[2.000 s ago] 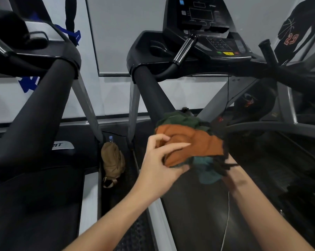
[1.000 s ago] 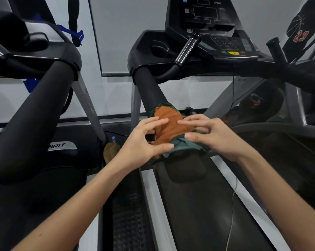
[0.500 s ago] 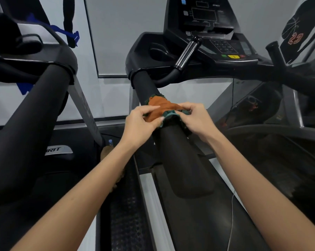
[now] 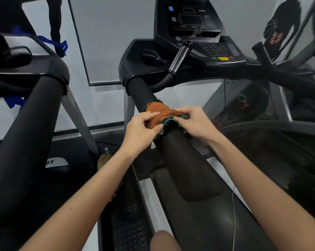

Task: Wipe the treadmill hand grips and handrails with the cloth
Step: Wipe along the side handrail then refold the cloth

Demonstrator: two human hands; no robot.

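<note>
Orange and green cloth (image 4: 159,113) draped over the black padded handrail (image 4: 173,142), left hand (image 4: 140,129) and right hand (image 4: 196,122) pinching it, fingers (image 4: 151,115) curled on the fabric, console (image 4: 193,29) at the far end.

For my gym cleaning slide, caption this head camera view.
Left hand and right hand pinch an orange-and-green cloth against the treadmill's black handrail.

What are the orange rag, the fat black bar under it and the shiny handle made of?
Rag: soft fabric, probably; it bunches and wrinkles. Bar: matte, seemingly foam or rubber padding; no shine. Handle: polished metal, apparently; bright streaky reflections.
</note>
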